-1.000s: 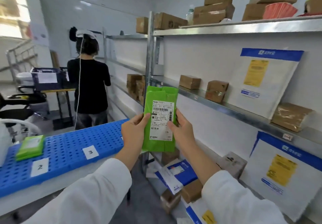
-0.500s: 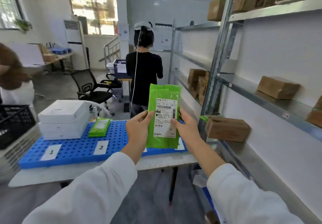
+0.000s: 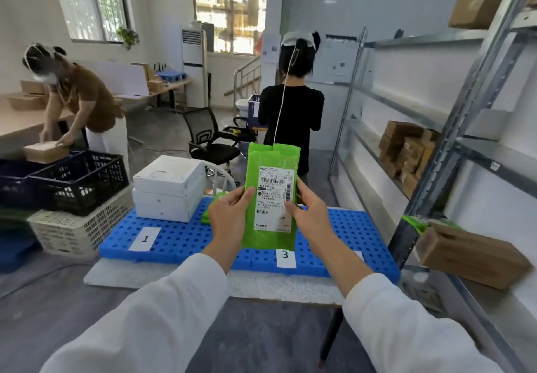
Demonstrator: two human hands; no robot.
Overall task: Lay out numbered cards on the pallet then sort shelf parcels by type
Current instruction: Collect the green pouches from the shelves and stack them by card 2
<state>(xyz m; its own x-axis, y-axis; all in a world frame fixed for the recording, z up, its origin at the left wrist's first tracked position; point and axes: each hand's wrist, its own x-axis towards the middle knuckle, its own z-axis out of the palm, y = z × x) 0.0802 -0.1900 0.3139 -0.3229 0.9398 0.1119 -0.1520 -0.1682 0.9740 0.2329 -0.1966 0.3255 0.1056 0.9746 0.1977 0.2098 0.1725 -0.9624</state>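
Head view: both arms in white sleeves reached forward, hands raised side by side. The left hand (image 3: 229,215) pinched the left edge of a green bag (image 3: 273,154), thumb on the front and fingers curled behind. The right hand (image 3: 309,213) pinched the right edge the same way, its thumb on the white label (image 3: 274,198). The bag stood upright between them, label toward the camera, held above the blue pallet (image 3: 180,239). Just below the hands lay card 3 (image 3: 285,258); card 1 (image 3: 144,238) lay to the left of the left hand. Behind the left hand a second green bag (image 3: 207,215) showed partly on the pallet, and further left stood stacked white boxes (image 3: 168,186). To the right of the right hand was a metal shelf (image 3: 465,140) with a brown box (image 3: 470,253).
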